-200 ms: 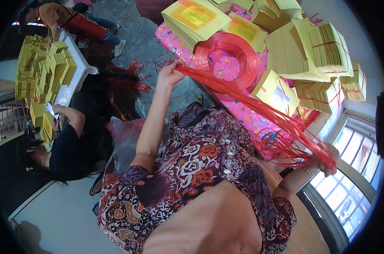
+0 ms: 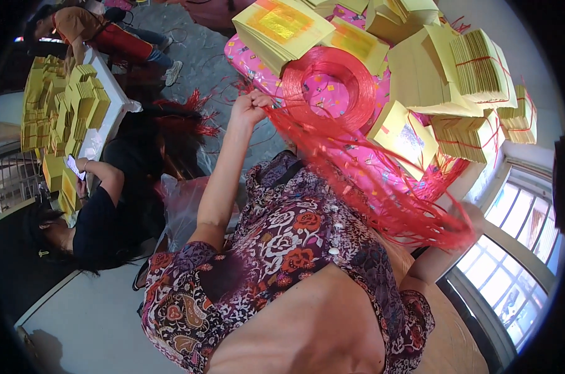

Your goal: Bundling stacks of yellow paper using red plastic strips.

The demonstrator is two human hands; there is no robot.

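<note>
The left hand [image 2: 250, 107] is closed around one end of a bundle of red strings [image 2: 357, 174], which stretches taut across to the right hand [image 2: 466, 221], also gripping it, though the strands largely hide those fingers. Just behind the strings a red coil [image 2: 323, 87] lies on the pink worktop [image 2: 248, 59] among stacks of yellow paper [image 2: 282, 28].

Daylight floods through the window [image 2: 519, 249] at lower right, washing its panes pale; fisheye bending curves the edges into a black rim; the red strings [image 2: 382, 181] blur slightly.
</note>
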